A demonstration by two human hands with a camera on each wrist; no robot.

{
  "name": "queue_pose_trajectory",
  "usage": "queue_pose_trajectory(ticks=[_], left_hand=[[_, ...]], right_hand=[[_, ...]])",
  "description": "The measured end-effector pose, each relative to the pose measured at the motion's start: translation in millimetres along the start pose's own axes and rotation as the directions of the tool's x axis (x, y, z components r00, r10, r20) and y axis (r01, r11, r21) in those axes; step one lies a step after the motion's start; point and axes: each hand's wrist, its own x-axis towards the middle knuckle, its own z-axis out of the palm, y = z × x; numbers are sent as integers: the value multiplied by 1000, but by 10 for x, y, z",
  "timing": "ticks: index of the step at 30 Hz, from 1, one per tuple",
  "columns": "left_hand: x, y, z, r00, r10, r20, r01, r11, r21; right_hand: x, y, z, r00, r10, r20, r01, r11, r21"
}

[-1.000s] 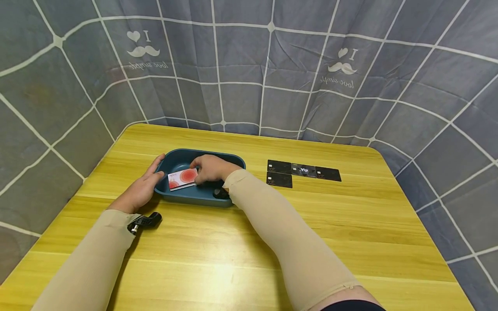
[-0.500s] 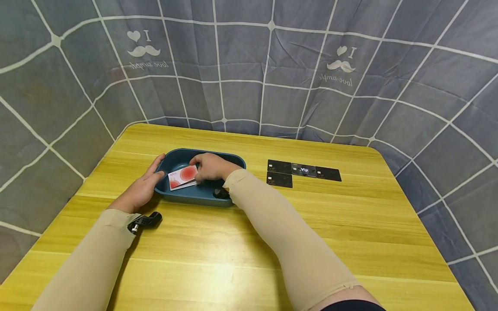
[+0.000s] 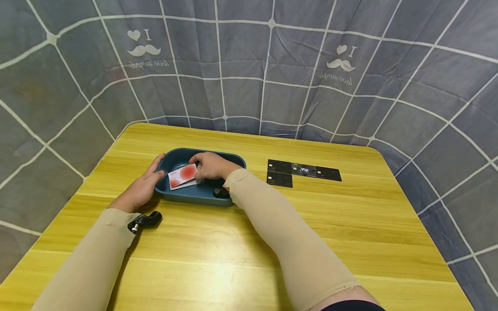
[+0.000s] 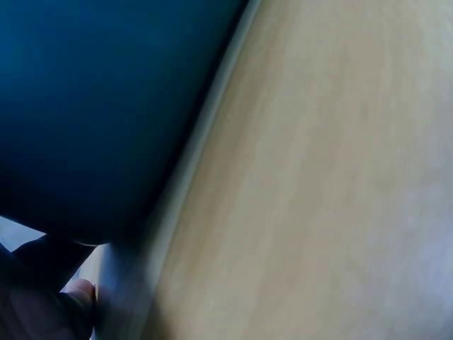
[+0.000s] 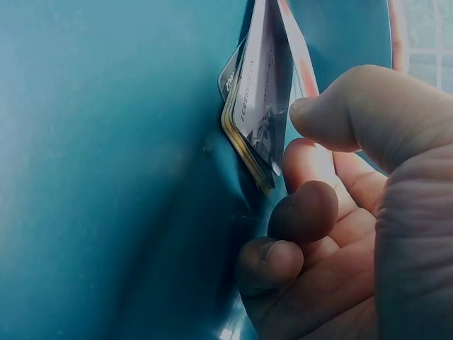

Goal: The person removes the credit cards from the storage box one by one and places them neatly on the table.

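Observation:
My right hand point(image 3: 212, 166) reaches into a dark teal bin point(image 3: 194, 200) and pinches a white card with red circles point(image 3: 183, 176) between thumb and fingers. In the right wrist view that card's edge point(image 5: 306, 67) stands apart from a card printed with numbers point(image 5: 256, 92). Behind them show gold-edged cards point(image 5: 244, 156) and the corner of a dark card point(image 5: 228, 78). My left hand point(image 3: 140, 190) rests against the bin's left end, fingers and thumb fairly straight at the rim. The left wrist view has mostly the bin's outer wall point(image 4: 106, 106).
To the bin's right, several black VIP cards point(image 3: 304, 170) lie flat on the wooden table point(image 3: 350, 224), three in a row and one below. A grey curtain with white lines point(image 3: 249, 65) hangs behind the table. A black wrist camera point(image 3: 145, 220) sticks out by my left wrist.
My right hand has risen slightly, tilting the red-circled card and lifting its right end away from the card beneath. The left hand and the bin have stayed in place.

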Motion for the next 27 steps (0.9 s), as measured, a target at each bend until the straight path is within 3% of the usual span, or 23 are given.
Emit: queue_pose_trajectory(ticks=[27], left_hand=[[-27,-73,-113,1000,10,14,-10,1000,24]], right_hand=[[-24,-150,17,1000,6,-13,-6,1000,22]])
